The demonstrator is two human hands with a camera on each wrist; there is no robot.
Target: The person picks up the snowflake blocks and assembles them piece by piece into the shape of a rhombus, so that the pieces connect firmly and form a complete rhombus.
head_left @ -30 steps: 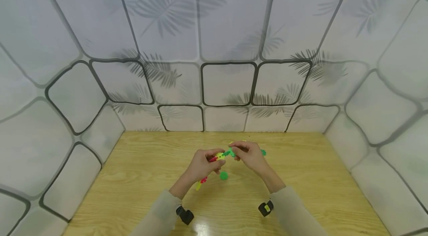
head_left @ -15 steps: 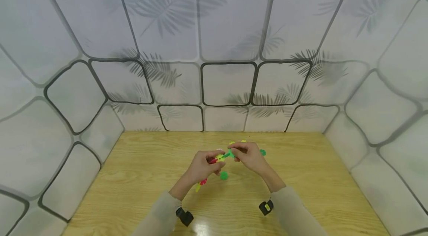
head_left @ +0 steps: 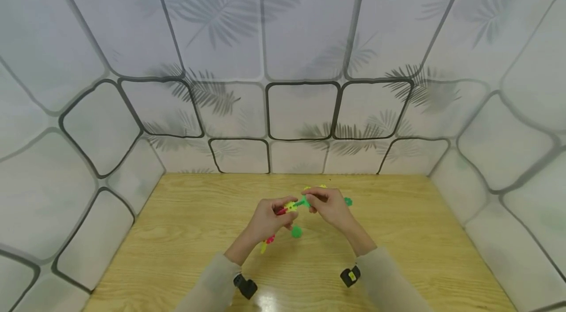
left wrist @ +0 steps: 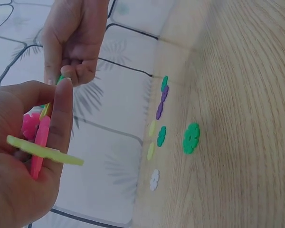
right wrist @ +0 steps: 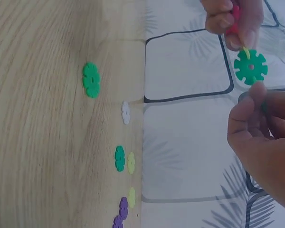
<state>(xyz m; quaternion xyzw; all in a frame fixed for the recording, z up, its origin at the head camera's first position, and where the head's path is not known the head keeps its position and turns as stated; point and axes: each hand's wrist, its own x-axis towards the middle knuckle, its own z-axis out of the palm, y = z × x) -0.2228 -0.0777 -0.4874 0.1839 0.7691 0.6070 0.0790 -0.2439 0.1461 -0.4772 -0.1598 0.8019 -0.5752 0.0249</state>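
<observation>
My left hand (head_left: 267, 221) grips a joined string of notched plastic snowflake discs. In the left wrist view, a pink disc (left wrist: 41, 137) and a yellow disc (left wrist: 52, 153) slotted across it show at the palm. A green snowflake disc (right wrist: 243, 71) sits between the two hands, its upper edge meeting a yellow disc (right wrist: 246, 51) at the left fingertips. At its lower edge, the right hand (right wrist: 268, 128) pinches with thumb and finger; another green bit there is mostly covered by the fingers. Both hands are raised above the table.
Loose discs lie on the wooden table (head_left: 199, 253): a green one (left wrist: 191, 140) nearest, then a white one (left wrist: 155, 179), another green one (left wrist: 161, 136), yellow ones (left wrist: 150, 152) and purple ones (left wrist: 165, 93). A patterned wall (head_left: 300, 110) encloses the table's back and sides.
The left hand and its string dip slightly, then rise back; the green disc between the hands tilts a little with them. The right hand stays almost still, and both grips continue.
</observation>
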